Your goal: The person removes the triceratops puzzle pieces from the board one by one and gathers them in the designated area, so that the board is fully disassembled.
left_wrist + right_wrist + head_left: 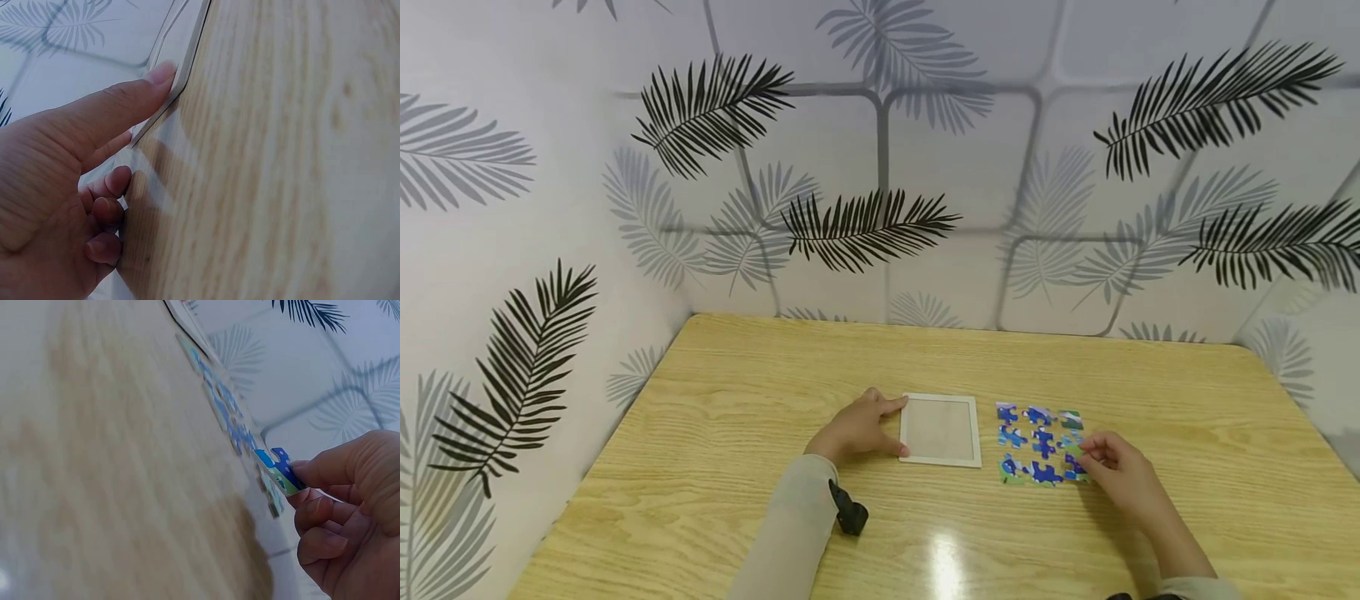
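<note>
A square white frame [978, 433] lies on the wooden table, its inside a pale plain panel. At its left edge my left hand [859, 429] rests, thumb and forefinger spread to its two left corners. The left wrist view shows the thumb [128, 103] straight, its tip on the frame's corner [179, 80], with the other fingers bent below. My right hand [1123, 475] pinches a blue and green jigsaw puzzle piece [282, 472] between thumb and fingers, tilted up. Several loose blue puzzle pieces [1043, 443] lie in rows between the frame and this hand.
The light wooden table [760, 375] runs back to a wall [955, 283] with a leaf pattern, and another wall [550, 242] stands along the left. A black strap device [850, 510] sits on the left wrist.
</note>
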`<state>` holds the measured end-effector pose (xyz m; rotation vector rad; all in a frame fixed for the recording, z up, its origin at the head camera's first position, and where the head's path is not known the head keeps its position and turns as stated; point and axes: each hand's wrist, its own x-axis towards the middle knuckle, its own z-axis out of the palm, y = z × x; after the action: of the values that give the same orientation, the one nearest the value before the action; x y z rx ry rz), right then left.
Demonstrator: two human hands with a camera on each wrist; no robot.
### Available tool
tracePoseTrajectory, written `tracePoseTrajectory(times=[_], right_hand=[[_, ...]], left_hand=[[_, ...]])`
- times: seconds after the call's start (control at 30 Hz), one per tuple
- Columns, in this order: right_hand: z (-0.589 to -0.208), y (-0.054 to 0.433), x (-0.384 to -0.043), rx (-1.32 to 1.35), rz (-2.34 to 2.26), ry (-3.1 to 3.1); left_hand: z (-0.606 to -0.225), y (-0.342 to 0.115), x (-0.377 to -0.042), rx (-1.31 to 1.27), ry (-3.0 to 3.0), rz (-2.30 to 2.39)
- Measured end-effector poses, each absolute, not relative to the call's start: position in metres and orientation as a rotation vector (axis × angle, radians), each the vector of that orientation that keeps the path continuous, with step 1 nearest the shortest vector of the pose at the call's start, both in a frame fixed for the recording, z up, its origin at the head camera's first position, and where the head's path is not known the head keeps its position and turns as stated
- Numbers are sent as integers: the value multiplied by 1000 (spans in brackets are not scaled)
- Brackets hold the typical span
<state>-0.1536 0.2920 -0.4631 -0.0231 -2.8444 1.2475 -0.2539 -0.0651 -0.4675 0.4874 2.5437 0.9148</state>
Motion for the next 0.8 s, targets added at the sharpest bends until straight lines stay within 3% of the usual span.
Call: tracePoseTrajectory(times=[0.8], right_hand=[[-474, 304, -153, -93, 1158, -2906]], left_hand=[[-467, -68, -252, 543, 2567, 895]])
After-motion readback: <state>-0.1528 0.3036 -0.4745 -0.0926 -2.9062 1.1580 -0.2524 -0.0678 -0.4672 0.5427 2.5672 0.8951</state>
